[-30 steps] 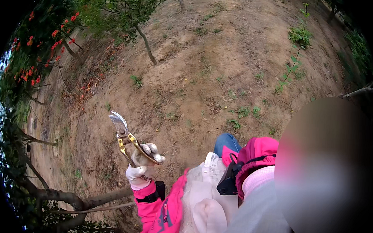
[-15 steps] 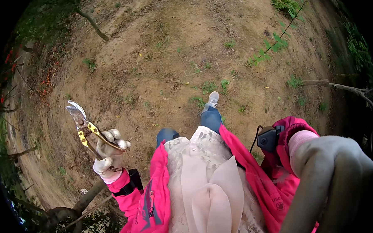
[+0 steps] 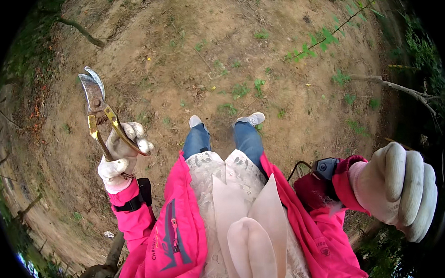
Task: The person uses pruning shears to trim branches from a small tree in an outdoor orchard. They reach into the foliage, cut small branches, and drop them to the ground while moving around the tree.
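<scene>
My left hand (image 3: 125, 149), in a white glove, grips pruning shears (image 3: 100, 115) by their worn yellow-and-brown handles. The metal blades point up and away, parted at the tips, and a coil spring shows between the handles. Out at the right, my right hand (image 3: 399, 189) is raised in a whitish glove with its fingers curled inward. Its palm is turned from sight, so whatever it may hold is hidden. A small dark device (image 3: 325, 168) sits at the right wrist, and a black strap (image 3: 135, 197) circles the left sleeve.
Bare brown soil (image 3: 186, 63) with scattered weeds and dry leaves spreads ahead. A thin leafy green shoot (image 3: 331, 37) reaches in from the upper right. Dry branches (image 3: 403, 88) jut in at the right, another branch (image 3: 83, 32) at the upper left. A trunk (image 3: 113, 253) stands low at the left.
Both feet now show where one shoe did before. My left hand with the shears has moved up and slightly left. The right hand has risen away, its fingers now seen curled.
</scene>
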Motion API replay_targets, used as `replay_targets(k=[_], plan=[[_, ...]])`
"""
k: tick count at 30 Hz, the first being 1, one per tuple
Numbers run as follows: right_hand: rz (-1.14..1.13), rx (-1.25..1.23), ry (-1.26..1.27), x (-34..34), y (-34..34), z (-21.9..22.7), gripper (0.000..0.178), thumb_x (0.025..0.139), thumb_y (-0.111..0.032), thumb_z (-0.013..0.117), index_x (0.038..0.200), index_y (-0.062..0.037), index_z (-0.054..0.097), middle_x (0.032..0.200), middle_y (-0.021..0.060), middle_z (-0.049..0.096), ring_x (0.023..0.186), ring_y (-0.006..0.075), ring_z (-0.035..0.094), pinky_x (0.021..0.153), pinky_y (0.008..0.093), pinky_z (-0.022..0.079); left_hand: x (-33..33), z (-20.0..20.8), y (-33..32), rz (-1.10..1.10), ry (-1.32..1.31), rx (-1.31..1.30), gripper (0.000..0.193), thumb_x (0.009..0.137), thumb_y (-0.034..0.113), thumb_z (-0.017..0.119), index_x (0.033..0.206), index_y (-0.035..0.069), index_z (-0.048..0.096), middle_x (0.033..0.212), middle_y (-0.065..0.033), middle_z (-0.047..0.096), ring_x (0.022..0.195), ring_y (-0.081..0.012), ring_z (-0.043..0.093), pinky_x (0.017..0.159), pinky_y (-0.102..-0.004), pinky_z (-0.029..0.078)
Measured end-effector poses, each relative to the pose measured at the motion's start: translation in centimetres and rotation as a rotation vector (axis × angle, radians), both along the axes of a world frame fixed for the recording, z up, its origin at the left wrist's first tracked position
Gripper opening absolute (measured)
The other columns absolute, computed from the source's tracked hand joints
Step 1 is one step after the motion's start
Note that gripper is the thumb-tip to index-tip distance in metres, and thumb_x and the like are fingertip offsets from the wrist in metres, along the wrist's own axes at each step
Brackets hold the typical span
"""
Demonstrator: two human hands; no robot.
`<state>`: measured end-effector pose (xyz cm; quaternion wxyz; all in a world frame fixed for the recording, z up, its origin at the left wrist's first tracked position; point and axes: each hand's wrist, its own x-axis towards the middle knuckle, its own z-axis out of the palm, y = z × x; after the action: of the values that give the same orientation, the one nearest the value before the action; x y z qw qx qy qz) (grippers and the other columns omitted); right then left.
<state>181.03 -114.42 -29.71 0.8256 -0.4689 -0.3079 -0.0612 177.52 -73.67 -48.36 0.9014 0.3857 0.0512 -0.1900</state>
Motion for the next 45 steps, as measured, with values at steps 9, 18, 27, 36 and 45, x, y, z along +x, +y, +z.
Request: replay_targets(k=[9,18,27,36,45], plan=[[-0.120,-0.010,0.262,0.4,4.1,-1.7,0.031,0.076,-0.007,0.064,0.053,-0.0277,0.060,0.058,-0.0189,0.060,0.061,-0.0039,0.059,0.058,0.0167,0.039,1.9,-3.0,2.6,-0.049,0.125,-0.049,0.060,0.064,0.016,0.071,0.116,-0.003,0.047,0.114,-0.0168,0.048,0.094,-0.0289,0.059,0.090,-0.0485,0.044],[0.091,-0.075,0.169,4.3,4.3,-2.3,0.038,0.091,-0.021,0.055,0.054,-0.0209,0.058,0.058,-0.0115,0.059,0.054,0.0025,0.056,0.050,0.0202,0.039,6.0,-1.3,2.3,-0.029,0.118,0.078,0.059,0.063,0.018,0.072,0.113,0.001,0.046,0.108,-0.0116,0.047,0.088,-0.0227,0.056,0.085,-0.0414,0.045],[-0.022,0.069,0.136,11.8,2.5,-7.2,0.043,0.090,-0.058,0.051,0.082,-0.0159,0.057,0.072,-0.0015,0.056,0.062,0.0161,0.052,0.057,0.0295,0.040,14.4,1.5,-0.7,0.060,-0.024,0.116,0.049,0.069,0.012,0.072,0.110,0.004,0.047,0.092,-0.0054,0.047,0.070,-0.0144,0.050,0.071,-0.0344,0.046],[0.201,0.237,0.051,25.9,-1.4,-8.0,0.068,0.090,-0.063,0.044,0.099,0.0010,0.064,0.093,0.0204,0.066,0.082,0.0325,0.065,0.069,0.0414,0.053,23.2,4.4,-4.4,0.244,-0.122,0.053,0.052,0.069,0.008,0.070,0.116,0.003,0.049,0.091,-0.0056,0.053,0.070,-0.0164,0.052,0.071,-0.0371,0.048],[0.427,0.199,0.225,36.8,1.7,-9.1,0.069,0.091,-0.060,0.043,0.094,0.0058,0.063,0.089,0.0237,0.064,0.086,0.0356,0.063,0.077,0.0482,0.051,27.9,5.6,-5.9,0.472,-0.146,-0.030,0.049,0.076,0.013,0.065,0.122,0.003,0.049,0.089,-0.0064,0.055,0.079,-0.0220,0.058,0.087,-0.0483,0.048]])
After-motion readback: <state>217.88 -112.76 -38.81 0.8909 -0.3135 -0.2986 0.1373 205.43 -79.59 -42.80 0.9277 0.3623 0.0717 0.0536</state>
